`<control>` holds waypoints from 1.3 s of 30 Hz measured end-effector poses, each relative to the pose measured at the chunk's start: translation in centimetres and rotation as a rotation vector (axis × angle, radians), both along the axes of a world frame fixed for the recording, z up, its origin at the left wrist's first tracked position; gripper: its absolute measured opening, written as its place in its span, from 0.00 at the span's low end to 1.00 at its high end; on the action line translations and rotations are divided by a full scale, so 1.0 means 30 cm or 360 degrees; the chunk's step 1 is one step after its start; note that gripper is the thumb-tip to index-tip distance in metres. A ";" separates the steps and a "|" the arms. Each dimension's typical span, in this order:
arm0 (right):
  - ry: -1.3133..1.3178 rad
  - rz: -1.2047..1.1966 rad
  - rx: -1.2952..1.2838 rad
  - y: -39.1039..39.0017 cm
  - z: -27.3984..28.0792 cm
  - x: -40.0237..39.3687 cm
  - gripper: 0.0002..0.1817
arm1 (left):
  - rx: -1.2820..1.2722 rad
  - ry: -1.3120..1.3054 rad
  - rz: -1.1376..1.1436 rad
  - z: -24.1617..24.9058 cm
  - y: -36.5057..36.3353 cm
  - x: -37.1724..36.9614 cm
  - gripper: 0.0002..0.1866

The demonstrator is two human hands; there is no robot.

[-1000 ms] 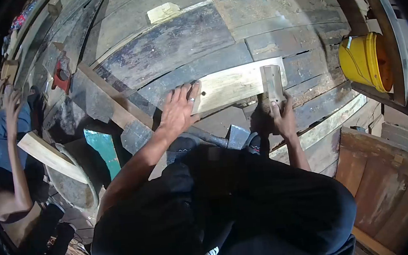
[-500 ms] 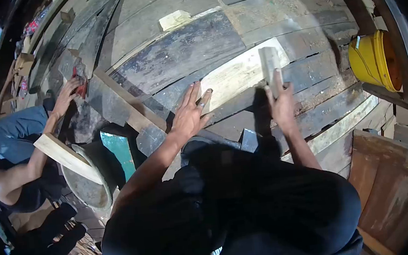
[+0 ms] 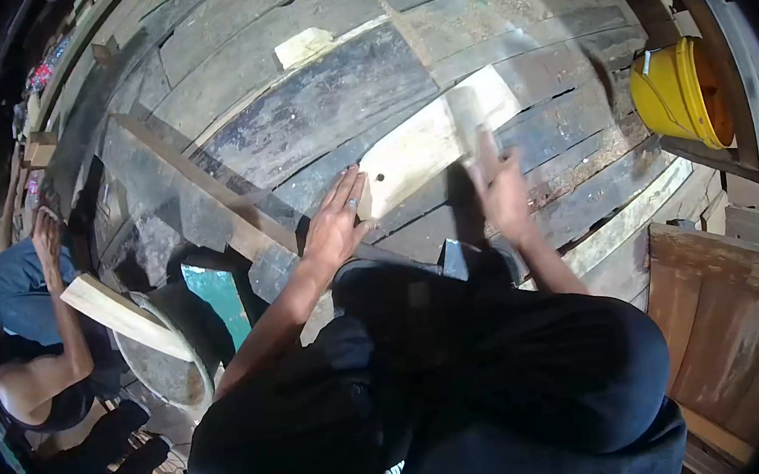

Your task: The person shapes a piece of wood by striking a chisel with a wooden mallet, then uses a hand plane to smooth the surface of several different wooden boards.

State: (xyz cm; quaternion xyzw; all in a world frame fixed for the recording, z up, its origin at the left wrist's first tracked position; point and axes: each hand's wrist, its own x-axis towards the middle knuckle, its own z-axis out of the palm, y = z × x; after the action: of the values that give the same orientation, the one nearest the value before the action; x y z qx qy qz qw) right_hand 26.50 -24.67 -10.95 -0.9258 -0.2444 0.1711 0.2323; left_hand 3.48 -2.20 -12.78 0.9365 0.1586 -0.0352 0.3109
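A pale wooden board [image 3: 417, 156] lies at a slant on the plank surface, with a small dark spot near its left end. My left hand [image 3: 331, 223] has its fingers stretched out, the tips right at that left end. In my right hand [image 3: 505, 196] is a flat grey scraper-like tool [image 3: 463, 110], smeared by motion; its wide part overlaps the board's right half. My fingers wrap its narrow end, and its exact kind I cannot tell.
A small pale block [image 3: 305, 48] sits beyond the board. A long wooden beam [image 3: 187, 187] lies left. At right are a yellow bucket [image 3: 672, 92] and a brown wooden panel [image 3: 725, 313]. Another person [image 3: 35, 316] sits at left beside a bucket [image 3: 169, 371] with a plank across it.
My right hand and the tool have moved left along the board. My left fingers have drawn back slightly, uncovering the dark spot. The other person's hand has pulled back from a red object.
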 end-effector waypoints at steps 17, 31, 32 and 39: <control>-0.0211 0.0629 0.0149 0.047 -0.031 -0.186 0.28 | 0.0110 0.0036 0.0013 -0.001 -0.004 0.013 0.50; -0.0242 0.0522 0.0150 0.046 -0.018 -0.144 0.27 | 0.0119 0.0031 0.0019 -0.010 -0.002 0.022 0.53; -0.0071 0.0604 0.0212 0.049 -0.003 -0.209 0.26 | 0.0071 0.0040 0.0021 -0.009 -0.008 0.013 0.52; -0.0536 0.0098 -0.0067 -0.072 -0.067 0.159 0.32 | 0.0123 0.0056 -0.0009 -0.012 -0.009 0.012 0.52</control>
State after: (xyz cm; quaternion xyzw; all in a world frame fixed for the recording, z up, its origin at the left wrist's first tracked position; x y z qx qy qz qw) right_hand 31.28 -26.84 -12.96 -0.9380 -0.3046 0.0256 0.1634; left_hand 3.82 -2.48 -13.15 0.9475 0.1625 -0.0465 0.2715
